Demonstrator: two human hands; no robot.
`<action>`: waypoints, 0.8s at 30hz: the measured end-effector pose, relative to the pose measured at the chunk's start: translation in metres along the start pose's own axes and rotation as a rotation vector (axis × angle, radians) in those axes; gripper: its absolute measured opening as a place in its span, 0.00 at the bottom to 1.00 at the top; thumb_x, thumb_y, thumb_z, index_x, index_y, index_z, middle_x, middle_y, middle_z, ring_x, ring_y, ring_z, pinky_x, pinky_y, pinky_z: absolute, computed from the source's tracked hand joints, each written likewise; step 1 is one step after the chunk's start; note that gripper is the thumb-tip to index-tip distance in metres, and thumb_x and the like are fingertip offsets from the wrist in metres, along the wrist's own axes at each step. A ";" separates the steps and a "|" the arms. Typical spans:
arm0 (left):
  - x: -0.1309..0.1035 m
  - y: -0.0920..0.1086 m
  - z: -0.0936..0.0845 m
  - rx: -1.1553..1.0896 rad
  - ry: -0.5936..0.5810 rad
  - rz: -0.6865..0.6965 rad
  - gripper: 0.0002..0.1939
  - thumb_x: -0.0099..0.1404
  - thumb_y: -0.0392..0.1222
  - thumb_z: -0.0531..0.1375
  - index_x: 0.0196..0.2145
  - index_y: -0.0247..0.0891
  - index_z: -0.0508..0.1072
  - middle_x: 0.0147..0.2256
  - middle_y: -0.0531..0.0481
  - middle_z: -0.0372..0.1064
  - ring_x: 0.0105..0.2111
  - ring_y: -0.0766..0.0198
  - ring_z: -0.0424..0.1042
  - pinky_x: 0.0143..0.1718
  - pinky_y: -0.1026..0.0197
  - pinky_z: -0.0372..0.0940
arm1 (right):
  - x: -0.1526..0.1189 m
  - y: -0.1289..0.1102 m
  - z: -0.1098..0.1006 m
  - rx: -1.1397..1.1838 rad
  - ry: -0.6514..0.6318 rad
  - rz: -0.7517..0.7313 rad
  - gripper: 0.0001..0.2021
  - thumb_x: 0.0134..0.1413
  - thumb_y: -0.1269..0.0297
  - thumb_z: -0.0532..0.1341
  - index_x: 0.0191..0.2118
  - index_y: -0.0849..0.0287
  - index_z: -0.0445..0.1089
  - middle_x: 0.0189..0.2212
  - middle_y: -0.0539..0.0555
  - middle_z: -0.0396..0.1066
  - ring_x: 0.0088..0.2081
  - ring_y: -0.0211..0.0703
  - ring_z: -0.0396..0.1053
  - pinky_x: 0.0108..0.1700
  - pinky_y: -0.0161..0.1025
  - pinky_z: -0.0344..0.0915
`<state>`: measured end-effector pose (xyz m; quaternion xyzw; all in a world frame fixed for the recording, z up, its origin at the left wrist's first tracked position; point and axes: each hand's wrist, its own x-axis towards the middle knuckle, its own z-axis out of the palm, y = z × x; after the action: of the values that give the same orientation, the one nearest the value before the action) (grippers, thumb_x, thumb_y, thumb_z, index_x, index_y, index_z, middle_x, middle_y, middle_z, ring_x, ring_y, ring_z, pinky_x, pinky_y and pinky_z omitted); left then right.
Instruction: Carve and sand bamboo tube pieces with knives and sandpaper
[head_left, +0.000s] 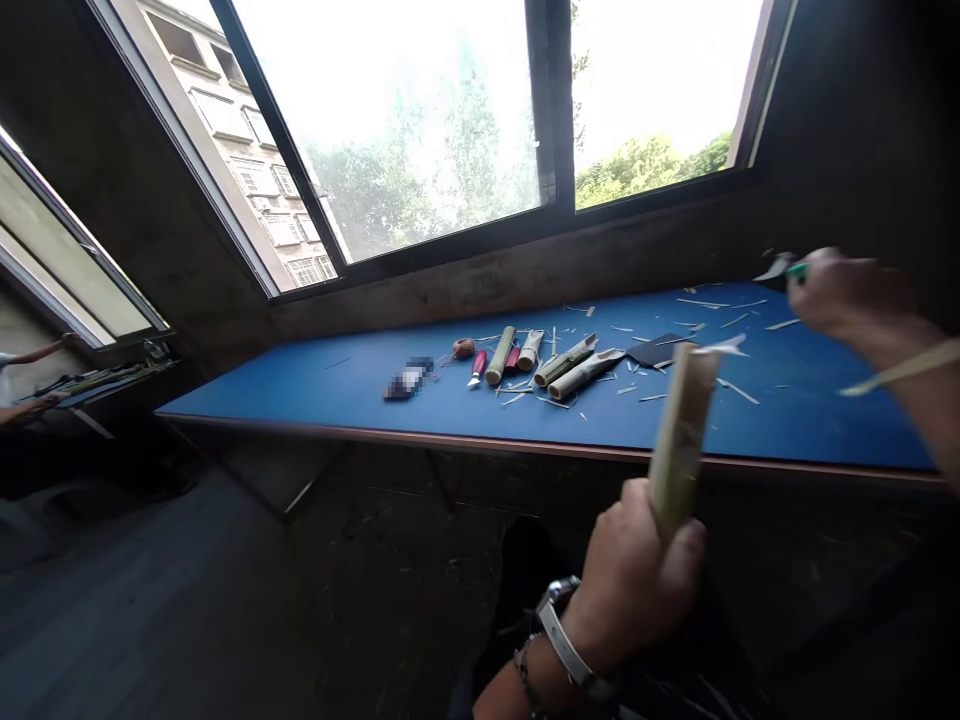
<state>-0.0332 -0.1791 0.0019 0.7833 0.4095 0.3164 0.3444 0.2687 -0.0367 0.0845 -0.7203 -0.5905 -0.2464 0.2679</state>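
Observation:
My left hand (637,570) is wrapped round the lower end of a piece of split bamboo (682,430), held upright in front of the table edge. Thin pale splinters stick out from its top. Off to the right, my right hand (840,290) is closed on the green handle of a knife (774,270), whose blade points left, apart from the bamboo. In front of my right forearm a pale bamboo strip (900,370) shows blurred. Several cut bamboo tubes (587,373) lie on the blue tabletop, left of the held piece.
The long blue table (337,400) runs under the window, strewn with bamboo shavings (739,392). A ball of brown twine (463,348), a red-handled tool (478,368) and a dark flat piece (660,350) lie on it. At far left, another person's arm (34,405) reaches over another table.

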 end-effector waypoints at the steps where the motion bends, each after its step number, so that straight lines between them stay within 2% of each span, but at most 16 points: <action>1: 0.002 -0.002 0.000 -0.030 0.034 -0.019 0.12 0.64 0.47 0.50 0.42 0.38 0.61 0.33 0.47 0.68 0.31 0.59 0.68 0.27 0.62 0.57 | 0.007 0.009 -0.002 -0.050 0.004 0.129 0.26 0.62 0.60 0.42 0.40 0.84 0.66 0.23 0.81 0.66 0.25 0.52 0.69 0.22 0.41 0.48; 2: 0.005 -0.005 -0.001 -0.057 0.067 -0.030 0.12 0.65 0.47 0.50 0.41 0.38 0.60 0.32 0.47 0.67 0.30 0.60 0.68 0.28 0.63 0.57 | 0.008 0.014 -0.004 -0.077 -0.026 0.219 0.24 0.61 0.60 0.45 0.42 0.81 0.66 0.26 0.80 0.68 0.27 0.53 0.70 0.23 0.41 0.49; 3: 0.009 -0.007 -0.003 -0.078 0.096 -0.033 0.11 0.65 0.47 0.49 0.40 0.38 0.60 0.32 0.48 0.67 0.30 0.61 0.68 0.28 0.63 0.57 | 0.003 0.013 -0.007 -0.064 -0.036 0.244 0.21 0.60 0.60 0.48 0.44 0.77 0.66 0.28 0.77 0.69 0.28 0.53 0.70 0.23 0.40 0.50; 4: 0.014 -0.008 -0.005 -0.093 0.117 -0.025 0.11 0.65 0.48 0.49 0.39 0.38 0.60 0.31 0.49 0.67 0.30 0.62 0.68 0.28 0.63 0.57 | -0.006 0.007 -0.010 -0.019 -0.045 0.199 0.18 0.58 0.60 0.50 0.45 0.71 0.66 0.29 0.72 0.71 0.28 0.50 0.70 0.23 0.38 0.52; 6: 0.022 -0.009 -0.008 -0.108 0.138 0.006 0.11 0.65 0.49 0.49 0.39 0.39 0.60 0.31 0.50 0.66 0.29 0.63 0.67 0.28 0.64 0.57 | -0.037 -0.015 -0.016 0.146 -0.033 -0.018 0.14 0.57 0.60 0.52 0.42 0.65 0.65 0.26 0.62 0.71 0.24 0.44 0.69 0.23 0.35 0.55; 8: 0.025 -0.008 -0.009 -0.102 0.150 0.021 0.12 0.66 0.50 0.49 0.39 0.39 0.59 0.30 0.51 0.66 0.29 0.63 0.68 0.28 0.64 0.57 | -0.072 -0.041 -0.022 0.322 -0.072 -0.282 0.12 0.59 0.60 0.51 0.37 0.63 0.64 0.21 0.55 0.68 0.20 0.38 0.66 0.22 0.33 0.58; 9: 0.025 -0.007 -0.009 -0.089 0.155 0.020 0.12 0.66 0.50 0.49 0.40 0.39 0.59 0.30 0.51 0.66 0.29 0.63 0.68 0.28 0.64 0.57 | -0.088 -0.052 -0.025 0.376 -0.120 -0.395 0.12 0.60 0.60 0.49 0.38 0.62 0.63 0.19 0.52 0.67 0.18 0.37 0.65 0.21 0.32 0.58; 11: 0.023 -0.005 -0.010 -0.055 0.160 0.015 0.12 0.66 0.49 0.48 0.40 0.39 0.59 0.30 0.50 0.66 0.29 0.62 0.68 0.27 0.64 0.57 | -0.112 -0.069 -0.029 0.413 -0.168 -0.560 0.10 0.61 0.63 0.48 0.39 0.61 0.62 0.19 0.50 0.66 0.18 0.35 0.65 0.20 0.31 0.58; 13: 0.021 -0.003 -0.011 -0.012 0.165 0.018 0.11 0.66 0.48 0.48 0.41 0.39 0.59 0.31 0.50 0.67 0.30 0.61 0.68 0.28 0.63 0.57 | -0.125 -0.077 -0.030 0.353 -0.183 -0.634 0.07 0.60 0.67 0.48 0.37 0.60 0.61 0.20 0.50 0.67 0.18 0.36 0.66 0.19 0.30 0.56; 18: 0.018 0.000 -0.012 0.140 0.189 0.025 0.13 0.65 0.47 0.48 0.43 0.37 0.60 0.33 0.46 0.69 0.32 0.57 0.69 0.28 0.61 0.55 | -0.128 -0.078 -0.028 0.057 -0.122 -0.659 0.07 0.57 0.74 0.46 0.31 0.61 0.59 0.18 0.49 0.63 0.16 0.34 0.63 0.16 0.29 0.47; 21: 0.018 0.003 -0.012 0.204 0.183 0.019 0.15 0.66 0.47 0.47 0.45 0.35 0.60 0.33 0.44 0.69 0.32 0.55 0.69 0.28 0.60 0.54 | -0.119 -0.076 -0.029 -0.043 -0.057 -0.683 0.10 0.60 0.71 0.45 0.30 0.61 0.59 0.17 0.48 0.61 0.15 0.32 0.60 0.16 0.29 0.46; 24: 0.019 0.006 -0.012 0.194 0.175 0.008 0.16 0.66 0.48 0.46 0.45 0.34 0.60 0.35 0.42 0.70 0.33 0.54 0.69 0.28 0.61 0.54 | -0.105 -0.076 -0.028 -0.076 -0.033 -0.693 0.11 0.62 0.67 0.45 0.31 0.62 0.60 0.19 0.50 0.63 0.18 0.34 0.63 0.18 0.30 0.47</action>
<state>-0.0309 -0.1618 0.0178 0.7840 0.4634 0.3440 0.2286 0.1743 -0.1194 0.0416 -0.4902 -0.7946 -0.3330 0.1316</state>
